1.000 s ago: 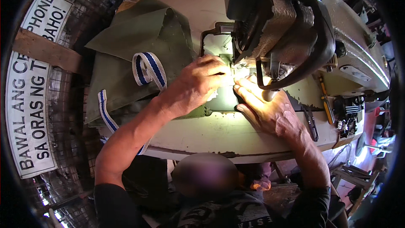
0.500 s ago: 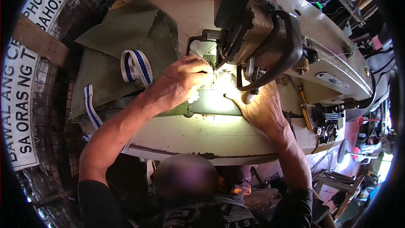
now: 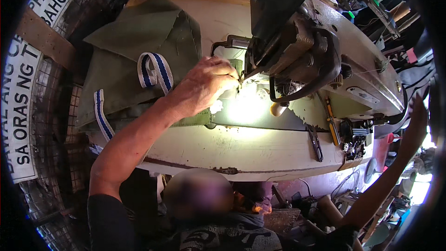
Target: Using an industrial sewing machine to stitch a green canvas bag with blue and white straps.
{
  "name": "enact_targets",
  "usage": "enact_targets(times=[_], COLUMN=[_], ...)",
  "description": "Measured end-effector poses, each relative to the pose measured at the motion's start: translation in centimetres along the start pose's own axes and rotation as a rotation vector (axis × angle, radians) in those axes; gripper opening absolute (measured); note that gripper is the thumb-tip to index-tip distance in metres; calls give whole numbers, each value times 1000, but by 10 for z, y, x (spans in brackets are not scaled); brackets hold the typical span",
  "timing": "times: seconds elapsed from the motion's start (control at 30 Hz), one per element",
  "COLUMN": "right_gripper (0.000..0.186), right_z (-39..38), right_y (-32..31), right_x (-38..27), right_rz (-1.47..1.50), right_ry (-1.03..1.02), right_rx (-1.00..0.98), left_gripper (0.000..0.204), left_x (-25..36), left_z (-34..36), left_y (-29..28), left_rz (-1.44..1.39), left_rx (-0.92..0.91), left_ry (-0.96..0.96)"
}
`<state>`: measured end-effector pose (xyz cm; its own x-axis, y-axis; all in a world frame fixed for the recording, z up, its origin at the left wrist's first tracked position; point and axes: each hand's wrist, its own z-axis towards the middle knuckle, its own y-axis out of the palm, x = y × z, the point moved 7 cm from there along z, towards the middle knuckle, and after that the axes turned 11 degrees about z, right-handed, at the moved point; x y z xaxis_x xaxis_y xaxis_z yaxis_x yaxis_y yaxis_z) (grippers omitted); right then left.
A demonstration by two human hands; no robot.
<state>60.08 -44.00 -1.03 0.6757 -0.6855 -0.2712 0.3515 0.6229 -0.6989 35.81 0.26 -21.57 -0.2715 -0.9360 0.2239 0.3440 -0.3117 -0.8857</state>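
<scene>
By the needle area of a large sewing machine (image 3: 297, 42), my left hand (image 3: 206, 81) is closed, its fingers pinched together under the bright lamp glow. Whatever the pinch holds is too small and overexposed to make out. Olive-green fabric (image 3: 130, 37) lies spread and folded to the left of that hand. White webbing strap with a blue stripe (image 3: 160, 67) curls on the fabric, and another strap end (image 3: 102, 116) hangs toward the front edge. Far out at the right, beyond the machine's end, my right hand (image 3: 418, 107) is raised; its fingers are too dark and small to read.
On the pale machine table (image 3: 186, 146), a yellow-and-black screwdriver (image 3: 332, 123) and dark pliers-like tool (image 3: 315, 144) lie right of the lamp (image 3: 278, 108). Small metal parts (image 3: 355, 139) sit at the right end. Wire mesh and signs (image 3: 23, 111) stand at left.
My right hand has left the machine bed beside the needle and swung out to the far right. My left hand stays pinched at the needle. The view has shifted slightly.
</scene>
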Motion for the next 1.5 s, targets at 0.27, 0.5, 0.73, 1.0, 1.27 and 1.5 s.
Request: enact_targets(times=[0.27,0.5,0.73,1.0,1.27,1.5], right_gripper=[37,43,48,51,42,43], right_z=[88,-146,47,35,5,-60], right_y=[59,42,0,29,32,40], right_x=[183,252,264,206,216,136], right_rz=[-430,640,214,-161,519,-457], right_ry=[-302,300,55,-147,460,-252], right_rx=[-509,501,-131,-430,-35,337], left_gripper=[29,25,29,40,38,24], left_x=[-5,-8,-8,-6,-5,-1], left_z=[0,1,-1,0,0,3], left_y=[3,8,7,8,9,1], left_rz=[-29,-75,-57,-23,-73,-42], left_rx=[81,17,38,-13,28,80], left_ry=[-8,27,-21,30,6,17])
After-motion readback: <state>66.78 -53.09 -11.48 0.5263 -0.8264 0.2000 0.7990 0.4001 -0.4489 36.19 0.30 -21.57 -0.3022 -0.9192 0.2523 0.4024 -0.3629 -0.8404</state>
